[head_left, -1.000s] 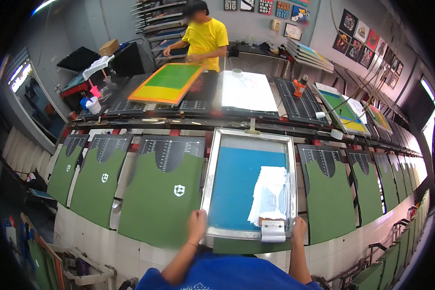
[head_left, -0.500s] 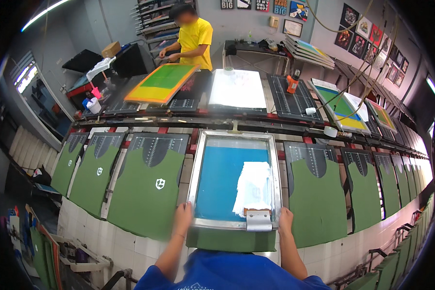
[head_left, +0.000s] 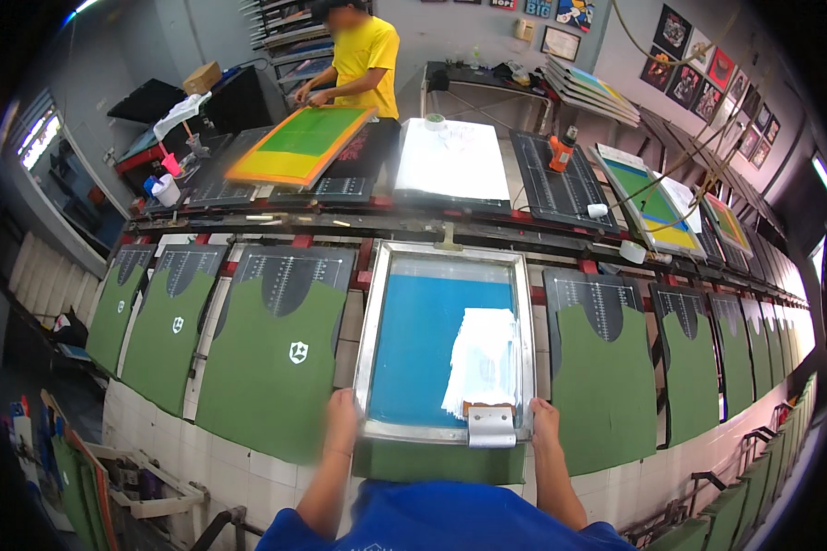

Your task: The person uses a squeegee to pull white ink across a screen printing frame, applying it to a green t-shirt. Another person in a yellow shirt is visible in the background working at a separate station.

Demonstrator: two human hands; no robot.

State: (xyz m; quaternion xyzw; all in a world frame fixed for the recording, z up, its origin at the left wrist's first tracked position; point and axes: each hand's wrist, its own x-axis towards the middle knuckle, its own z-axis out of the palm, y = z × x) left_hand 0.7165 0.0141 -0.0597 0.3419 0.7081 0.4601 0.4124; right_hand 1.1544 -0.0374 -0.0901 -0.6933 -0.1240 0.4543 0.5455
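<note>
A metal-framed printing screen with blue mesh lies over a green T-shirt, whose lower edge shows below the frame. White ink is spread over the right part of the mesh. At the ink's near end, a squeegee with a metal holder leans across the frame's near edge. My left hand is closed at the frame's lower left corner, slightly blurred. Closed on the lower right side is my right hand. The fingers' undersides are hidden in both.
Green shirts on black boards flank the screen; the left one bears a white shield print. Behind a long rail are a green-and-yellow screen, a white-covered board and an orange tool. A co-worker in yellow stands beyond.
My view has shifted slightly, so the surroundings sit a little differently in the picture. Both hands remain at the printing screen's sides, and the squeegee stays in its place on the frame.
</note>
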